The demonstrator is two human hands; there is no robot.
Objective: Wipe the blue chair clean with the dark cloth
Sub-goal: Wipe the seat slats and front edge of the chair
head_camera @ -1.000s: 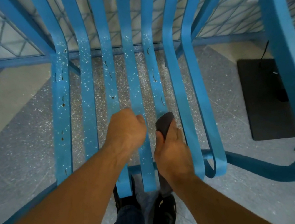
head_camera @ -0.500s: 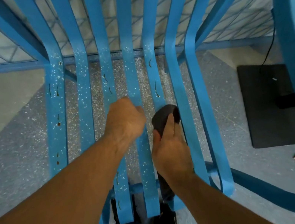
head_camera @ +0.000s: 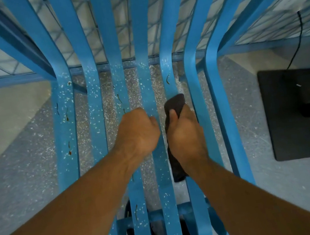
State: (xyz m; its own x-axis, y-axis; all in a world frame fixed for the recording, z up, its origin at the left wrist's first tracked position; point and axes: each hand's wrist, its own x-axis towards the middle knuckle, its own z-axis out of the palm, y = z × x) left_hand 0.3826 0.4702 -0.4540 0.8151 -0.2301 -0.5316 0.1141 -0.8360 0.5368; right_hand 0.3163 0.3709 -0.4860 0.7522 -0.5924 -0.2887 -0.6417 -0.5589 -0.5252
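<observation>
One slat of the blue chair [head_camera: 198, 89] nears clean: the right hand [head_camera: 185, 132], gripping the dark cloth [head_camera: 175, 102], has pushed it toward the seat's back edge; the left hand [head_camera: 137, 132] is fisted, its hold unclear.

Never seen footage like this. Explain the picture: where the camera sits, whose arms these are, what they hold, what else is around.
No machine here: a person wears a wide-angle camera on the head, looking down, so the two bare arms are their own. Below is the blue chair, its slats dotted with pale flecks and dark marks. The right hand grips the dark cloth, pressed on one slat. The left hand is curled in a fist over neighbouring slats; whether it grips one is hidden. Through the gaps shows the speckled floor; to the right lies a black mat with a cable.
</observation>
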